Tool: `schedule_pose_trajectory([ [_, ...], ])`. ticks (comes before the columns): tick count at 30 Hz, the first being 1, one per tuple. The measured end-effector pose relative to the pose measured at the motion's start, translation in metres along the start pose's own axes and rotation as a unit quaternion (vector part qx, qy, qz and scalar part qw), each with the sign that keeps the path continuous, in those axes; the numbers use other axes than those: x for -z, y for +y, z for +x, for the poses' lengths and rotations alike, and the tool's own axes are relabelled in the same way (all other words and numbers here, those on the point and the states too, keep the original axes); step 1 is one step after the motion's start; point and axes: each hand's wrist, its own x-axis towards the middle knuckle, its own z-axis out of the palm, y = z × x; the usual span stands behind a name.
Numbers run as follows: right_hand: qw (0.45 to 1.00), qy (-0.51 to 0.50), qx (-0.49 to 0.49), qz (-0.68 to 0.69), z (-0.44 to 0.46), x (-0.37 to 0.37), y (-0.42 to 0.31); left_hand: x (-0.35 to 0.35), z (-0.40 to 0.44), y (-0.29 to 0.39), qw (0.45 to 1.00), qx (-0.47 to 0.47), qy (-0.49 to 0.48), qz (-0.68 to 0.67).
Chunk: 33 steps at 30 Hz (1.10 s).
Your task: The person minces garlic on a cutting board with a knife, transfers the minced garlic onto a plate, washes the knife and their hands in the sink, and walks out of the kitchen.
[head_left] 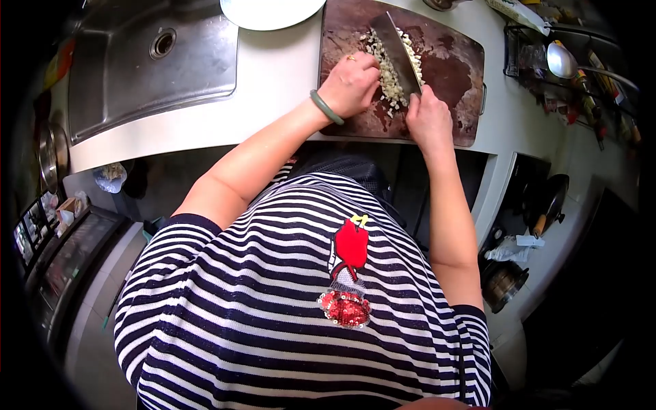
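A cleaver [398, 55] lies slantwise over the cutting board [451, 75], its handle in my right hand [430, 121], whose fingers are wrapped round it. Pale, finely chopped pieces [391, 83], which look like garlic, spread along both sides of the blade. On the blade's left, my left hand [350, 83] is closed, with fingers curled down at the edge of the chopped pieces. Whatever its fingertips hold is hidden beneath them. A green bangle [326, 108] circles the left wrist.
A white plate [272, 12] stands behind the board's left side. Further left is a steel sink [198, 78] set in the white counter [273, 82]. A wire rack with a ladle [562, 60] is at the right. Pans [547, 201] sit below the counter there.
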Motion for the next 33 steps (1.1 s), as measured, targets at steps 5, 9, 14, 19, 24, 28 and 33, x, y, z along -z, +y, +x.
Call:
schedule_pose_trajectory([
  [5, 1.000, 0.018, 0.015, 0.004, -0.003, 0.006, 0.002, 0.008, -0.010, 0.001, 0.996, 0.072, 0.028, -0.045],
  [9, 1.000, 0.006, 0.010, 0.027, -0.014, 0.014, -0.013, 0.013, -0.019, 0.003, 0.992, 0.106, 0.026, -0.061],
  [14, 1.000, -0.009, 0.013, 0.014, -0.011, -0.001, -0.015, 0.013, -0.024, -0.001, 0.995, 0.082, 0.034, -0.051],
  [19, 1.000, -0.008, 0.022, 0.004, -0.011, 0.010, -0.016, 0.010, -0.026, -0.002, 0.996, 0.057, 0.051, -0.035],
  [24, 0.999, -0.012, 0.020, 0.022, -0.016, 0.012, -0.026, 0.007, -0.030, -0.005, 0.996, 0.053, 0.066, -0.012],
  [28, 1.000, -0.012, 0.009, 0.021, -0.014, -0.005, -0.024, 0.008, -0.031, -0.004, 0.996, 0.059, 0.068, -0.006],
  [33, 0.998, 0.012, 0.010, 0.054, -0.013, 0.005, -0.019, 0.012, -0.027, 0.000, 0.995, 0.066, 0.076, 0.005],
])
